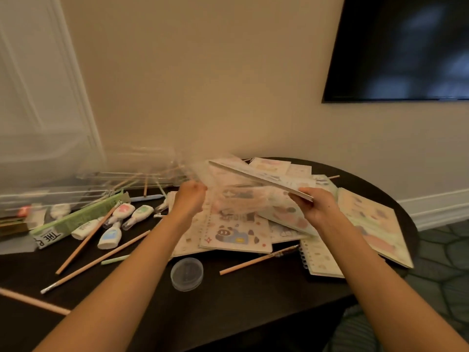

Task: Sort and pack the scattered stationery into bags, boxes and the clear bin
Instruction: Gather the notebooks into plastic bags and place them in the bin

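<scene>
My left hand [189,199] pinches the edge of a clear plastic bag [228,191] held above the table. A thin notebook [261,180] is gripped by its near corner in my right hand [317,207] and tilts up to the left at the bag's mouth. Under both hands lies a pile of patterned spiral notebooks [236,232], with a large one [375,224] at the right. The clear bin [38,171] stands at the far left, blurred. Wooden pencils [99,262] and correction tapes [119,219] are scattered at the left.
A green box [76,219] lies beside the bin. A small round clear tub [187,273] sits near the table's front edge, with a paintbrush [258,260] to its right. The dark round table [253,301] stands against a wall, and a black screen [401,47] hangs at upper right.
</scene>
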Action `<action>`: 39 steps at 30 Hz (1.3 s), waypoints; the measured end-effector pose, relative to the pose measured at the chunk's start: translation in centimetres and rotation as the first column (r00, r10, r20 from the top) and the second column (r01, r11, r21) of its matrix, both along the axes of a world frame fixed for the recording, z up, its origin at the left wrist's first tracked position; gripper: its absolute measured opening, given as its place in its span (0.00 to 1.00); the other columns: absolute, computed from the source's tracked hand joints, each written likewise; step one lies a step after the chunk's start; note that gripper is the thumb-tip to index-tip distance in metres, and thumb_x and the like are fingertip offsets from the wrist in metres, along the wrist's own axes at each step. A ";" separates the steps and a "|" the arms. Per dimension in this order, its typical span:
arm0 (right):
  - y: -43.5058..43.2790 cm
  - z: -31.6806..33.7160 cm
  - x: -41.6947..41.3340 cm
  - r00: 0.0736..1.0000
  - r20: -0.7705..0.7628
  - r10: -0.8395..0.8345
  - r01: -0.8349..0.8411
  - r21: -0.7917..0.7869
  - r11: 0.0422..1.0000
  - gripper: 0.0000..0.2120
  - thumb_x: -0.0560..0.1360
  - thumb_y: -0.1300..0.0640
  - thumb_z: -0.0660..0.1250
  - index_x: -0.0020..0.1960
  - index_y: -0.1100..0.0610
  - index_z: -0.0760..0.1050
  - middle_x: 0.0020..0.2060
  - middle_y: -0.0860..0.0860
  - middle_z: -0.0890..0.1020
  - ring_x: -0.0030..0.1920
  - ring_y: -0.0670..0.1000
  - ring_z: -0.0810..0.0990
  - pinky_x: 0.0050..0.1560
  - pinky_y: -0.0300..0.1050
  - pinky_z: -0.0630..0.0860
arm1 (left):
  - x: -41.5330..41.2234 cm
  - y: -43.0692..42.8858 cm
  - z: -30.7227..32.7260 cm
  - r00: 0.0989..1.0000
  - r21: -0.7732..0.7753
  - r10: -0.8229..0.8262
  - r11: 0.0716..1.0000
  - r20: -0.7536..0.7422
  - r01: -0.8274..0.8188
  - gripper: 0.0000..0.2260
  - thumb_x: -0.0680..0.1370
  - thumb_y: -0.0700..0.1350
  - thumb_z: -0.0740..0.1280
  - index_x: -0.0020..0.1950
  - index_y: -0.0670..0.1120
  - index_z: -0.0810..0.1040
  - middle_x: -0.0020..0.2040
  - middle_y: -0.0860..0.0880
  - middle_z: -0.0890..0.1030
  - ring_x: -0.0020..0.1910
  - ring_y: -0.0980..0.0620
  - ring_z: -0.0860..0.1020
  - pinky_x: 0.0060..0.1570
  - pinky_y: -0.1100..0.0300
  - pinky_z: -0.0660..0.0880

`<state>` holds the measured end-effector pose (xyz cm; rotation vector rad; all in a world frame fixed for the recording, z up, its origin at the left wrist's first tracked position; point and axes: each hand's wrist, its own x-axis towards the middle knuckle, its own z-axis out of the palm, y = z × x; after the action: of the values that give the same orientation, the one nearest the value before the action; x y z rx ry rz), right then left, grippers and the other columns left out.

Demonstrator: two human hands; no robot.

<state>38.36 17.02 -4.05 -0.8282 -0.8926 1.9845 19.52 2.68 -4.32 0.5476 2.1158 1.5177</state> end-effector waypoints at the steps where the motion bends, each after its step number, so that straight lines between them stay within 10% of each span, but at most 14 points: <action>1: 0.1 -0.1 0.3 1.000 0.005 -0.021 0.021 -0.011 1.000 0.18 0.77 0.72 0.56 0.66 0.70 0.65 0.49 0.62 0.75 0.38 0.55 0.76 0.21 0.39 0.76 | 0.2 0.8 -0.5 0.987 -0.096 -0.025 0.995 -0.160 0.009 0.07 0.80 0.43 0.58 0.52 0.42 0.73 0.51 0.43 0.74 0.50 0.46 0.73 0.50 0.51 0.72; 4: 0.5 -0.5 1.5 0.998 0.052 -0.044 0.046 -0.034 0.998 0.18 0.76 0.71 0.57 0.66 0.70 0.66 0.37 0.58 0.74 0.24 0.49 0.77 0.17 0.32 0.69 | 1.1 2.4 -1.9 0.816 -0.229 -0.195 0.970 -0.544 0.078 0.18 0.77 0.47 0.65 0.65 0.42 0.70 0.64 0.44 0.71 0.64 0.44 0.68 0.59 0.53 0.68; 8: 1.3 -1.0 3.6 0.988 0.153 0.000 0.009 -0.058 0.998 0.20 0.75 0.69 0.61 0.67 0.64 0.67 0.35 0.55 0.74 0.17 0.43 0.72 0.15 0.29 0.62 | 0.6 3.4 -4.2 0.622 -0.454 -0.499 0.856 -0.604 0.246 0.32 0.71 0.48 0.72 0.71 0.45 0.64 0.70 0.43 0.67 0.69 0.43 0.64 0.66 0.51 0.63; 14: 2.6 -1.9 6.2 0.934 0.337 0.120 -0.116 -0.033 0.993 0.27 0.73 0.70 0.63 0.71 0.56 0.65 0.41 0.53 0.79 0.41 0.54 0.80 0.41 0.45 0.79 | 0.5 4.1 -5.8 0.536 -0.597 -0.546 0.797 -0.643 0.096 0.16 0.80 0.43 0.56 0.68 0.41 0.64 0.65 0.40 0.69 0.62 0.41 0.69 0.55 0.56 0.67; 18: 2.9 -1.9 6.2 0.942 0.319 0.108 -0.101 -0.039 0.994 0.28 0.73 0.71 0.62 0.71 0.57 0.64 0.48 0.56 0.78 0.41 0.54 0.80 0.35 0.45 0.80 | 0.6 4.2 -5.1 0.352 -0.628 -0.582 0.778 -0.733 -0.021 0.09 0.79 0.38 0.55 0.55 0.40 0.71 0.54 0.40 0.75 0.51 0.42 0.75 0.40 0.58 0.64; 21: 3.2 -2.1 5.7 0.966 0.254 0.036 -0.033 -0.016 0.999 0.25 0.74 0.71 0.61 0.69 0.58 0.66 0.50 0.56 0.78 0.48 0.56 0.79 0.46 0.46 0.79 | 0.4 4.1 -4.4 0.383 -0.549 -0.510 0.836 -0.770 0.010 0.08 0.80 0.37 0.55 0.54 0.38 0.72 0.49 0.39 0.76 0.47 0.40 0.75 0.37 0.56 0.62; 27: 2.4 -1.8 4.1 0.960 0.229 -0.161 0.138 0.114 0.984 0.12 0.76 0.69 0.59 0.56 0.58 0.70 0.46 0.55 0.78 0.36 0.50 0.78 0.18 0.33 0.69 | 0.0 3.0 -2.8 0.341 -0.474 -0.445 0.881 -0.828 -0.003 0.08 0.79 0.35 0.55 0.43 0.45 0.61 0.37 0.44 0.71 0.35 0.45 0.68 0.34 0.54 0.62; 35: -1.4 -2.4 -0.7 0.953 0.232 -0.195 0.145 0.217 0.965 0.19 0.77 0.65 0.58 0.65 0.55 0.57 0.54 0.53 0.74 0.49 0.54 0.79 0.46 0.53 0.80 | 1.8 3.0 -2.2 0.250 -0.469 -0.489 0.873 -0.836 0.136 0.11 0.78 0.35 0.58 0.41 0.46 0.59 0.32 0.50 0.63 0.33 0.44 0.66 0.33 0.54 0.60; 39: -2.8 -1.7 -2.4 0.962 0.264 -0.071 0.010 0.226 0.974 0.13 0.73 0.66 0.64 0.57 0.60 0.66 0.50 0.55 0.77 0.46 0.53 0.79 0.45 0.49 0.79 | 2.2 2.6 -2.4 0.253 -0.484 -0.506 0.863 -0.825 0.146 0.10 0.78 0.34 0.56 0.44 0.47 0.58 0.34 0.50 0.65 0.38 0.41 0.71 0.35 0.53 0.63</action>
<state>35.96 14.22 -5.76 -0.9933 -1.2215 1.7203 21.76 5.25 -6.76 2.0240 2.6429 0.4872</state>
